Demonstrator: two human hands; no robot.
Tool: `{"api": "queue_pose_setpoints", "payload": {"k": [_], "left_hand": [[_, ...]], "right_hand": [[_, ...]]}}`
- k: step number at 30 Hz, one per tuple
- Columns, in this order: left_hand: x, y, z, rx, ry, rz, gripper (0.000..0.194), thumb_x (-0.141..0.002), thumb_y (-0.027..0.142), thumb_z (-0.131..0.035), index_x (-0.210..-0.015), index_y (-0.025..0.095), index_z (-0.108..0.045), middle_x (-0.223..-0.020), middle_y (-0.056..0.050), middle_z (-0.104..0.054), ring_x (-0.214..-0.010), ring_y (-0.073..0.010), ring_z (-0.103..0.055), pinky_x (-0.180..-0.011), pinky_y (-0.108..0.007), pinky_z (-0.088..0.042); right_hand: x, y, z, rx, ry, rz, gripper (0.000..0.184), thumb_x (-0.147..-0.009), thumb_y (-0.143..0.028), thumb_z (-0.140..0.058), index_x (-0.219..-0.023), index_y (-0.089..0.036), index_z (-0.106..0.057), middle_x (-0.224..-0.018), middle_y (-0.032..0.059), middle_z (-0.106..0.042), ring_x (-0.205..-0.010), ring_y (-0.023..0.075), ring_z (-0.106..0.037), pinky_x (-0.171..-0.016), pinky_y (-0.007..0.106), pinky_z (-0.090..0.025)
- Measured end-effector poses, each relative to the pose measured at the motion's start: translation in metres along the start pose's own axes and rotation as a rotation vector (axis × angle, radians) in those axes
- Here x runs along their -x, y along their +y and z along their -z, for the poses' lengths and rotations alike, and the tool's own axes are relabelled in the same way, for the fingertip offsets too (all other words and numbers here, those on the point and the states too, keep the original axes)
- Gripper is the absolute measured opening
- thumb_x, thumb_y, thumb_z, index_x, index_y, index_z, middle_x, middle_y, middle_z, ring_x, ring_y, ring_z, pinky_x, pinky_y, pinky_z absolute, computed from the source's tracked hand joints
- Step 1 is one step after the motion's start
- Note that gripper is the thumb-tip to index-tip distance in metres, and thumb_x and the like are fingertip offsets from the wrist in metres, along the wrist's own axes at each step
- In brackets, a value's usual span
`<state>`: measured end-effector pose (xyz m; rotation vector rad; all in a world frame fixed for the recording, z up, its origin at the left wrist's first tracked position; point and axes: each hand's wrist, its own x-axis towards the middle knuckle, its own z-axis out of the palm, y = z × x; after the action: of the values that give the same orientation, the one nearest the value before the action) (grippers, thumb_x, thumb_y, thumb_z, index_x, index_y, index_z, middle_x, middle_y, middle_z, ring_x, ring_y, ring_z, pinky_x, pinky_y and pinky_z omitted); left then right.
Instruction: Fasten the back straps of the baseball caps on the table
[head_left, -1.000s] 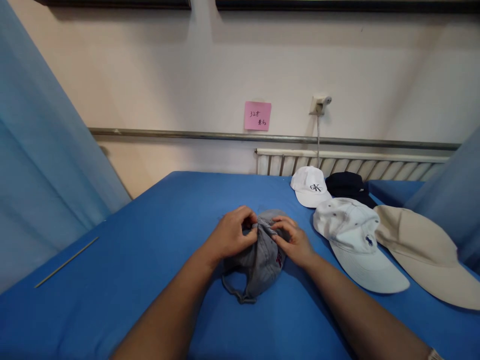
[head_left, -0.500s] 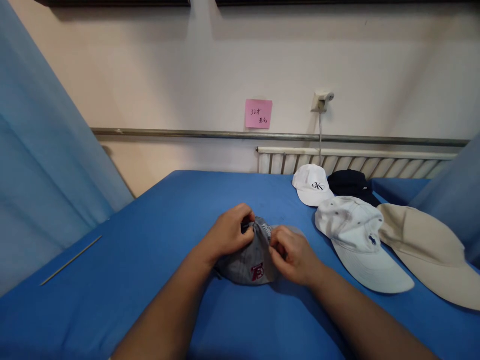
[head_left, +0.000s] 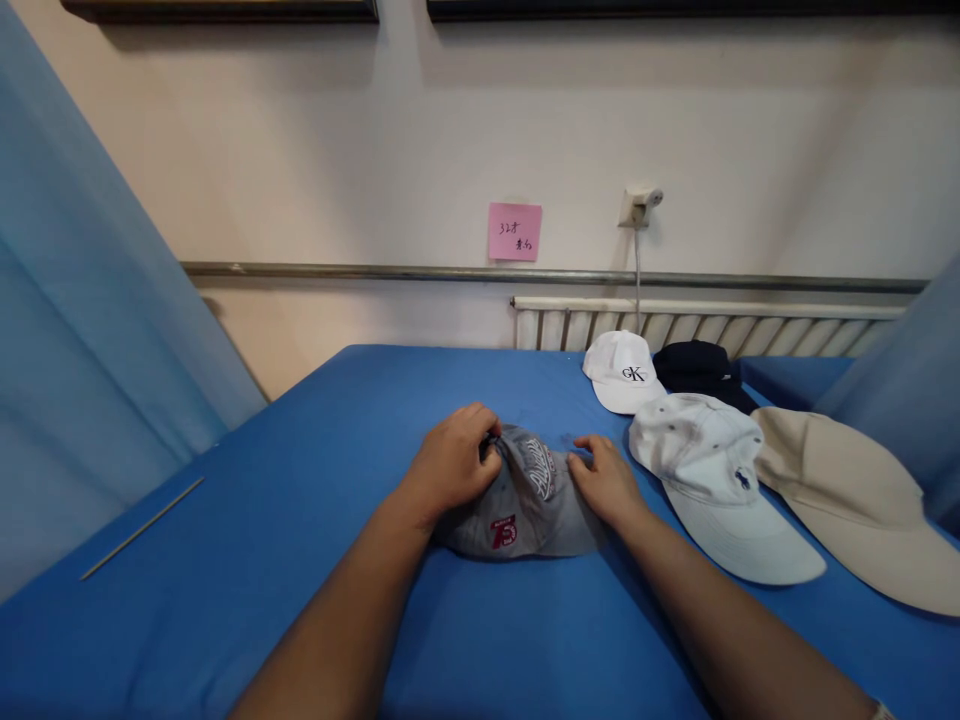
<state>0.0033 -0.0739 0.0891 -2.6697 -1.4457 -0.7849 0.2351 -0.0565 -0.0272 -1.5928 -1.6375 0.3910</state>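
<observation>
Grey cap (head_left: 525, 512): on blue table (head_left: 315, 440), between hands. Left hand (head_left: 448, 465): fingertips pinched on crown. Right hand (head_left: 613, 488): thumb and fingers parted, at brim. Advised: light pinch, brim steadied, creases eased outward.

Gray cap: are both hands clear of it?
No, the left hand pinches the crown of the gray cap.

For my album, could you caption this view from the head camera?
Two bare hands steady a gray cap on blue cloth, four others alongside.
</observation>
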Motion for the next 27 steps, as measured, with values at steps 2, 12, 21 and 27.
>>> {"api": "queue_pose_setpoints", "payload": {"k": [2, 12, 21, 27], "left_hand": [[0.001, -0.001, 0.001, 0.019, 0.011, 0.009, 0.019, -0.072, 0.012, -0.051, -0.088, 0.02, -0.054, -0.087, -0.002, -0.059, -0.076, -0.0173, -0.054, -0.07, -0.029, -0.043], [0.0, -0.021, 0.001, 0.066, 0.074, 0.091, 0.018, -0.072, 0.014, -0.051, -0.088, 0.021, -0.056, -0.084, -0.001, -0.059, -0.072, -0.0162, -0.055, -0.065, -0.027, -0.043], [0.001, -0.035, 0.003, 0.126, 0.151, 0.117, 0.012, -0.067, 0.014, -0.05, -0.077, 0.019, -0.054, -0.073, 0.001, -0.055, -0.065, -0.0143, -0.051, -0.062, -0.026, -0.04], [0.001, -0.03, 0.007, 0.11, 0.246, 0.151, 0.012, -0.068, 0.014, -0.049, -0.078, 0.02, -0.052, -0.073, 0.002, -0.053, -0.064, -0.0145, -0.051, -0.063, -0.027, -0.041]], "right_hand": [[-0.001, 0.005, 0.0, -0.015, -0.015, -0.067, 0.024, -0.081, -0.034, -0.058, -0.098, -0.019, -0.064, -0.103, 0.0126, -0.067, -0.096, 0.0277, -0.063, -0.086, 0.039, -0.045], [-0.013, 0.013, 0.016, -0.144, -0.191, -0.257, 0.025, -0.073, -0.044, -0.067, -0.069, -0.02, -0.063, -0.056, 0.0017, -0.064, -0.052, 0.0162, -0.057, -0.049, 0.025, -0.036], [-0.011, 0.003, 0.022, -0.836, -0.344, -0.656, 0.02, -0.07, -0.022, -0.072, -0.084, -0.017, -0.059, -0.047, -0.0088, -0.046, -0.036, 0.0047, -0.034, -0.035, 0.015, -0.02], [-0.013, 0.011, 0.019, -0.983, -0.509, -0.742, 0.019, -0.076, -0.023, -0.066, -0.068, -0.018, -0.05, -0.048, -0.0069, -0.042, -0.036, 0.0036, -0.032, -0.032, 0.012, -0.019]]}}
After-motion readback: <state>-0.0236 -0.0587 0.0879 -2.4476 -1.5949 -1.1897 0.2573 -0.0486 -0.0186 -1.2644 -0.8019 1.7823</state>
